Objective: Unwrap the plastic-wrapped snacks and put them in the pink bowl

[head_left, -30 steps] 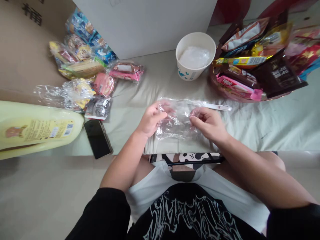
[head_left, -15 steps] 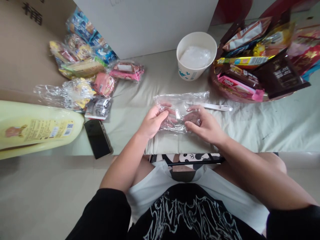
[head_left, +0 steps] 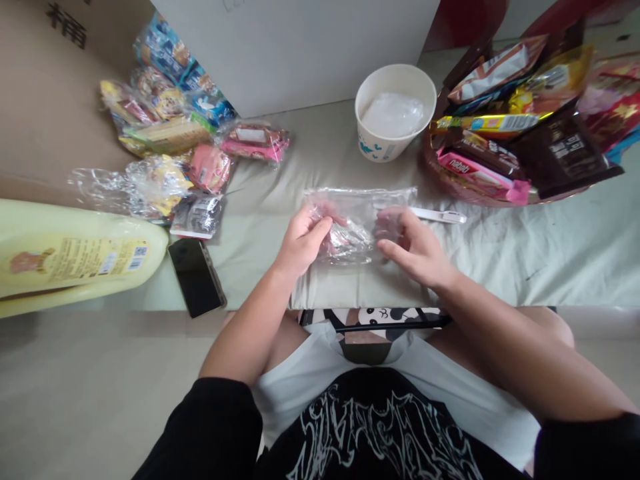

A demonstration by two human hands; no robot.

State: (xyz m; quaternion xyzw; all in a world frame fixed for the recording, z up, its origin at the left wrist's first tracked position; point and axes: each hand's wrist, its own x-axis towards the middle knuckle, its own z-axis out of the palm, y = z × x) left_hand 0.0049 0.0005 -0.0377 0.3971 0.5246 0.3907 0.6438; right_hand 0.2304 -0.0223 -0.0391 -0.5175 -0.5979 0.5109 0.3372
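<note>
A clear plastic bag (head_left: 350, 248) is spread between my hands above the cloth-covered surface. My left hand (head_left: 306, 239) grips its left side, thumb in front and fingers behind the film. At the right edge, my right hand (head_left: 413, 245) has its thumb and fingers apart, the fingertips partly behind the film. Just beyond that hand lies a white utility-knife-like tool (head_left: 443, 215), its left end seen through or covered by the bag. A white paper tub (head_left: 383, 148) with crumpled clear plastic (head_left: 393, 113) inside stands behind the bag.
On the right, a basket (head_left: 450, 187) is heaped with packaged snacks. Several wrapped snacks (head_left: 170, 133) lie at the left by a cardboard box (head_left: 45, 113). A phone (head_left: 197, 277) and a yellow bottle (head_left: 80, 257) are near the front left edge. A white box (head_left: 320, 53) stands behind.
The bag has flattened out and its top edge is straighter. My right hand has shifted slightly right, its thumb coming off the film; my left hand has moved slightly left with the bag.
</note>
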